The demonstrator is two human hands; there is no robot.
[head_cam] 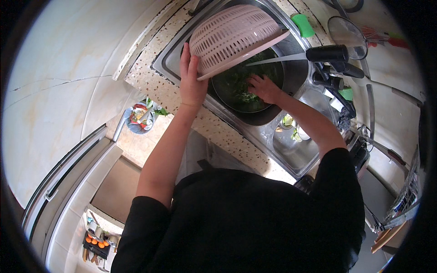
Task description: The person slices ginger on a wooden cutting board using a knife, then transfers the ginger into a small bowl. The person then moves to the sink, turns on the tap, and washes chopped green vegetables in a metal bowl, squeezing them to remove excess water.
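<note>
My left hand (192, 80) grips the rim of a pink plastic colander (235, 36), which is tilted on its side over the sink. Below it, a round dark-looking basin (223, 94) sits in the larger sink bowl and holds leafy greens (247, 96) in water. My right hand (264, 89) reaches into this basin, its fingers at the greens; whether they pinch any leaves is unclear. From a black faucet (327, 53), a stream of water (278, 59) runs into the basin. The colander hides part of the basin, and its inside faces away from view.
Vegetable scraps (288, 121) and a white dish lie in the smaller sink bowl (293, 153). A green sponge (303, 25) rests beside the sink. A mesh strainer (347, 36) hangs by the wall. On the floor, a lined bin (139, 127) holds scraps. The speckled counter edge (235, 140) runs before me.
</note>
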